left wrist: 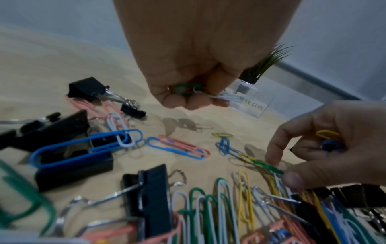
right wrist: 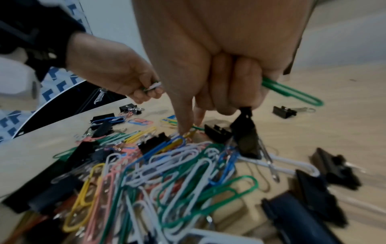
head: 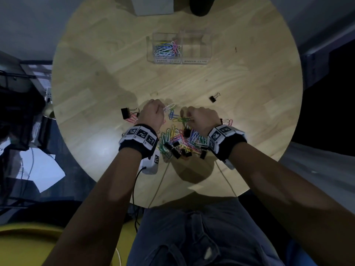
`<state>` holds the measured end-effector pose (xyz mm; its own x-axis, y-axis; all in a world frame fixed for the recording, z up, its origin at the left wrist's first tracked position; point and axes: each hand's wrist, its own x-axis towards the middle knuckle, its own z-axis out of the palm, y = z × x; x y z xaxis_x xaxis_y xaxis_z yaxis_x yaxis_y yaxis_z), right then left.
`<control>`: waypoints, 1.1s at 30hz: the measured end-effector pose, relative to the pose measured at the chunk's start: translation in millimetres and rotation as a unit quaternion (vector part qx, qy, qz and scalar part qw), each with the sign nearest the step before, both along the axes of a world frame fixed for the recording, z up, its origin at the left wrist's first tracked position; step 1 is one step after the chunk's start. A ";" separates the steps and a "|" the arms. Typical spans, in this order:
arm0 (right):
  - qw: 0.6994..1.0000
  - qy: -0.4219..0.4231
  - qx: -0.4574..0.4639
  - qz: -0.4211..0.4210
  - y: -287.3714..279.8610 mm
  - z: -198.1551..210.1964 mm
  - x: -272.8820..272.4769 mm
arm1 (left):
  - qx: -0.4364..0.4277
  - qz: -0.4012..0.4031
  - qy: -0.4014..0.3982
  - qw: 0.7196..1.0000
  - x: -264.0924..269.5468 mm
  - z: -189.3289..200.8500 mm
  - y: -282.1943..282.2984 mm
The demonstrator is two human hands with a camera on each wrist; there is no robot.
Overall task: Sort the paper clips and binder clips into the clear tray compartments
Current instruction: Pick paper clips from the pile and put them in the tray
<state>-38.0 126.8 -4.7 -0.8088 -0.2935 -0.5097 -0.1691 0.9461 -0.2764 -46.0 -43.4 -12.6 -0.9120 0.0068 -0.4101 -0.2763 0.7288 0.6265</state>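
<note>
Head view: your left hand (head: pixel 151 115) and right hand (head: pixel 199 118) each hold paper clips (head: pixel 169 108) above the pile (head: pixel 180 141)

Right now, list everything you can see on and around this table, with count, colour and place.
Table: one, light wood, round.
Clear tray: one, two compartments, far side.
Sorted paper clips: many, mixed colours, tray's left compartment.
Loose pile: many coloured paper clips and black binder clips, near edge.
Stray binder clip: one, black, right of hands.
Plant: one, green, behind tray.
Left hand: holds white and green paper clips.
Right hand: holds paper clips, pinching another.
</note>
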 end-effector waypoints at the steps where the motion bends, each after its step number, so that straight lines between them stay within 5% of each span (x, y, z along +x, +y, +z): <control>1: 1.000 0.002 0.022 0.010 -3.8 -0.2 -1.4 | -0.001 -0.003 -0.015 1.000 -2.4 -1.0 1.1; 7: 0.996 -0.077 0.045 -0.007 -9.9 5.8 -9.0 | -0.126 -0.081 -0.019 0.988 -2.6 -4.1 12.3; 11: 0.992 -0.086 0.008 -0.094 -0.3 8.9 -11.6 | -0.179 -0.117 0.017 0.977 0.7 -9.8 16.7; 16: 0.974 -0.013 -0.117 -0.194 8.5 33.0 -57.6 | -0.140 -0.106 0.021 0.984 1.1 -12.8 13.0; 22: 0.984 0.071 -0.124 -0.110 -27.7 73.2 -154.4 | -0.118 -0.125 -0.008 0.985 -1.5 -7.2 8.5; 29: 0.999 0.019 -0.036 -0.031 -71.1 52.8 -208.7 | -0.056 -0.091 0.059 0.993 -17.6 15.7 -13.3; 33: 0.986 0.008 -0.147 -0.084 -65.9 53.4 -208.0 | -0.043 -0.021 0.139 0.989 -55.3 31.9 -25.0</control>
<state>-246.0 61.0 48.6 -0.8661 -0.2875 -0.4090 -0.0236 0.8408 -0.5409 -101.3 -68.4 19.3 -0.9893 0.0239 -0.1441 -0.0698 0.7895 0.6098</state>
